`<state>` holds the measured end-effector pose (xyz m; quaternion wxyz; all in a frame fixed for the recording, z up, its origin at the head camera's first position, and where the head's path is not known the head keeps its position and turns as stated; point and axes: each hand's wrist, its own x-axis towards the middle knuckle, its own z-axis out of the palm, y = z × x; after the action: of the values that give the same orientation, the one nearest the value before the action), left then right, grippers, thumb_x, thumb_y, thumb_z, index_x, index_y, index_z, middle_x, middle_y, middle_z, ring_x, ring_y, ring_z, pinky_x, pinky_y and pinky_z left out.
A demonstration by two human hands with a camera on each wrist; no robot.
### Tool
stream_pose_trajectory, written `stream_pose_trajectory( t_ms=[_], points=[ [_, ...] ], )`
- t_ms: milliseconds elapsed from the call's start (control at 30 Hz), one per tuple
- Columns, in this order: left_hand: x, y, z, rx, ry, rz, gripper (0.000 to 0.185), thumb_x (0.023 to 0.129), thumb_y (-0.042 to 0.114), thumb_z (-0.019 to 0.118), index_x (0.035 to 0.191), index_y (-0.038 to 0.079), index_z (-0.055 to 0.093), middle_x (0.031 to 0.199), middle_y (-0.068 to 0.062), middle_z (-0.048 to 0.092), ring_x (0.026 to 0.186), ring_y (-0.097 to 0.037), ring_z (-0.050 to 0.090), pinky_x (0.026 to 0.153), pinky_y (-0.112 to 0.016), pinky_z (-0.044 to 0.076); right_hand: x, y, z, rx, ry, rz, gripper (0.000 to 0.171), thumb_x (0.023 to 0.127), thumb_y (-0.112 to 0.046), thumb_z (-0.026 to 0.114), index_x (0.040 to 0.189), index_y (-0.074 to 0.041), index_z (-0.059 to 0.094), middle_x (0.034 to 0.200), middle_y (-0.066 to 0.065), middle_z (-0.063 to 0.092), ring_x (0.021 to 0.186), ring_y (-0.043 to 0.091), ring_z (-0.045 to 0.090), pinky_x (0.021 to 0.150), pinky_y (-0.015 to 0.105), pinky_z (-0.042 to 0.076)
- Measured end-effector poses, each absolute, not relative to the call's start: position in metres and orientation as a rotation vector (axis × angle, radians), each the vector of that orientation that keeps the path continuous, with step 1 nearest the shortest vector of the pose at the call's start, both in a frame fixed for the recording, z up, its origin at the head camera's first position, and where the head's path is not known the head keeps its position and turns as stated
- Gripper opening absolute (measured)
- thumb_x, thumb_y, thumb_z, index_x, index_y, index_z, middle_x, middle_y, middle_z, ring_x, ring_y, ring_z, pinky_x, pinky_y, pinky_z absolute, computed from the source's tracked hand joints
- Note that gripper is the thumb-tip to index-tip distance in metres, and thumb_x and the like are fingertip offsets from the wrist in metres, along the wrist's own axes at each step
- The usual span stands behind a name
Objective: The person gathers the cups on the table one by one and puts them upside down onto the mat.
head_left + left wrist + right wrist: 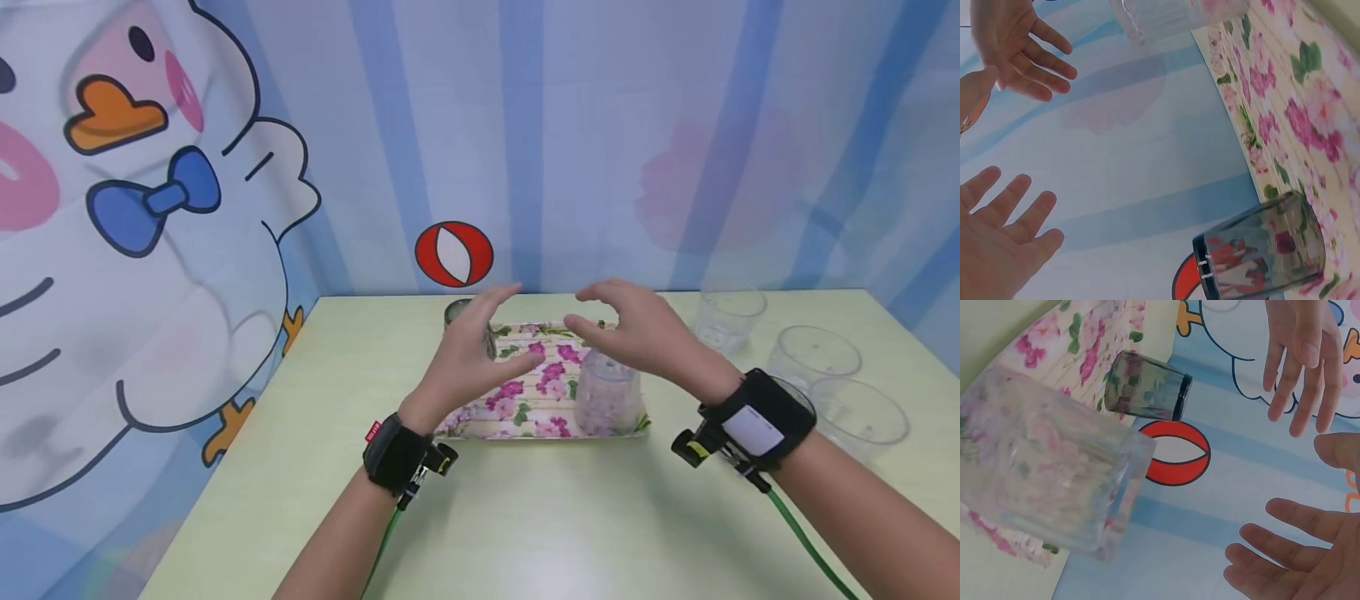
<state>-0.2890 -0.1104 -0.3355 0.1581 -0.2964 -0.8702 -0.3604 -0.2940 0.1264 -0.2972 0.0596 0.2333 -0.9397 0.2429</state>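
Observation:
Both hands are raised over a flower-printed tray (555, 375), apart from each other and holding nothing. My left hand (471, 357) has its fingers spread and slightly bent. In the head view it partly hides a grey-tinted glass (457, 309), which stands upside down on the tray's left part. Across from it, my right hand (647, 333) is likewise relaxed, thumb apart from the fingers. It overlaps the top of a clear glass (609, 400), upside down at the tray's right front. The right wrist view shows the tinted glass (1146, 386) whole.
Several clear glasses stand on the right side of the pale table (337, 517): one at the back (727, 321), others nearer (813, 354), partly behind the right wrist strap (757, 421). A blue cartoon-printed cloth (585, 150) hangs behind the table. Green cables (806, 537) trail from both wrists.

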Motion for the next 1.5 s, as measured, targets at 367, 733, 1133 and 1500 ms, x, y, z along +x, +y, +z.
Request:
stream_pose_trajectory(
  t_ms=[367, 733, 1133, 1500],
  points=[
    [-0.281, -0.092, -0.343, -0.871, -2.525, -1.084, 0.081, 0.08, 0.039, 0.076, 0.148, 0.025, 0.034, 0.151, 0.002, 0.042, 0.14, -0.015, 0.04, 0.112, -0.043, 0.043, -0.286, 0.156, -0.306, 0.589, -2.886, 0.709, 0.056, 0.095, -0.049, 0.051, 0.13, -0.004, 0.057, 0.134, 0.02, 0.057, 0.124, 0.039, 0.053, 0.097, 0.057, 0.047],
    [-0.273, -0.068, -0.356, -0.987, -2.515, -1.125, 0.078, 0.081, 0.038, 0.075, 0.147, 0.023, 0.035, 0.149, 0.001, 0.043, 0.14, -0.015, 0.04, 0.112, -0.041, 0.042, -0.279, 0.183, -0.318, 0.512, -2.9, 0.693, 0.054, 0.097, -0.046, 0.049, 0.127, -0.002, 0.059, 0.129, 0.023, 0.06, 0.119, 0.041, 0.055, 0.094, 0.057, 0.048],
    [-0.263, -0.041, -0.365, -1.137, -2.497, -1.18, 0.078, 0.078, 0.03, 0.079, 0.144, 0.018, 0.039, 0.146, -0.002, 0.047, 0.133, -0.02, 0.049, 0.106, -0.036, 0.049, -0.272, 0.202, -0.328, 0.416, -2.907, 0.707, 0.054, 0.097, -0.046, 0.049, 0.124, -0.001, 0.06, 0.125, 0.025, 0.062, 0.115, 0.042, 0.056, 0.093, 0.057, 0.048],
    [-0.257, -0.016, -0.369, -1.171, -2.558, -1.21, 0.079, 0.079, 0.036, 0.077, 0.146, 0.025, 0.037, 0.149, 0.001, 0.043, 0.131, -0.017, 0.049, 0.103, -0.034, 0.05, -0.263, 0.227, -0.336, 0.351, -2.911, 0.709, 0.055, 0.097, -0.047, 0.049, 0.123, 0.0, 0.061, 0.125, 0.025, 0.062, 0.114, 0.044, 0.057, 0.092, 0.06, 0.047]
  ],
)
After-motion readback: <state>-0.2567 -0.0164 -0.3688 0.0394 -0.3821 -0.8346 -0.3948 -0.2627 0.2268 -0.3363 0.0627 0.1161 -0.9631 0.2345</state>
